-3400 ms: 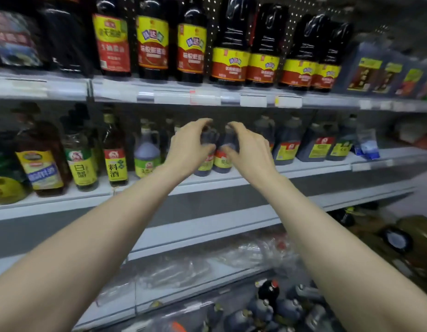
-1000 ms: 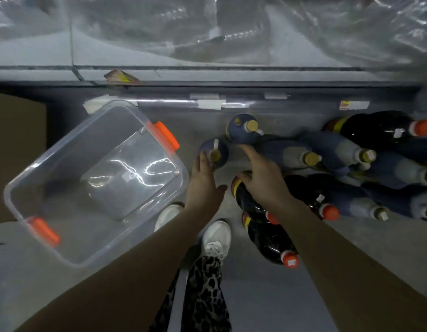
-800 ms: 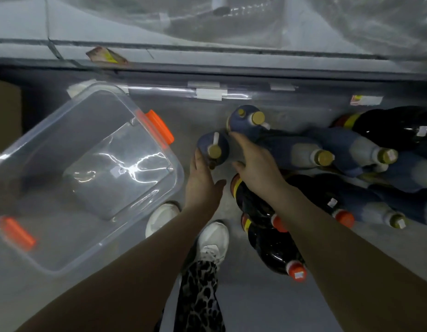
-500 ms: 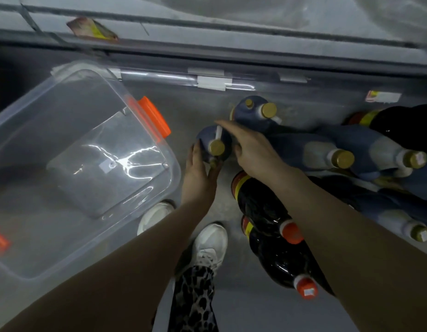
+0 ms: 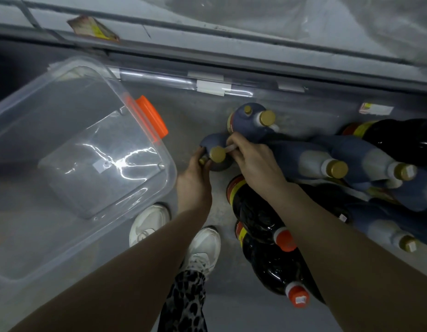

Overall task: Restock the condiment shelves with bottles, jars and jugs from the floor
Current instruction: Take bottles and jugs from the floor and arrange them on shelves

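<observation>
A small dark jug with a gold cap (image 5: 216,153) stands upright on the floor below me. My left hand (image 5: 194,180) cups its near left side. My right hand (image 5: 252,159) pinches the white handle by its cap. A second gold-capped jug (image 5: 252,119) stands just behind it. More gold-capped jugs (image 5: 310,161) lie on their sides to the right. Two dark bottles with orange caps (image 5: 258,212) lie under my right forearm.
A clear plastic tub with orange clips (image 5: 64,164) sits on the floor at the left. The grey edge of the bottom shelf (image 5: 207,53) runs across the top, with clear wrap on it. My white shoes (image 5: 200,248) stand below the hands.
Earlier both hands were up at bottles on the middle shelf. Within the last second they reached down and closed on the upright jug, and the right fingers took its handle.
</observation>
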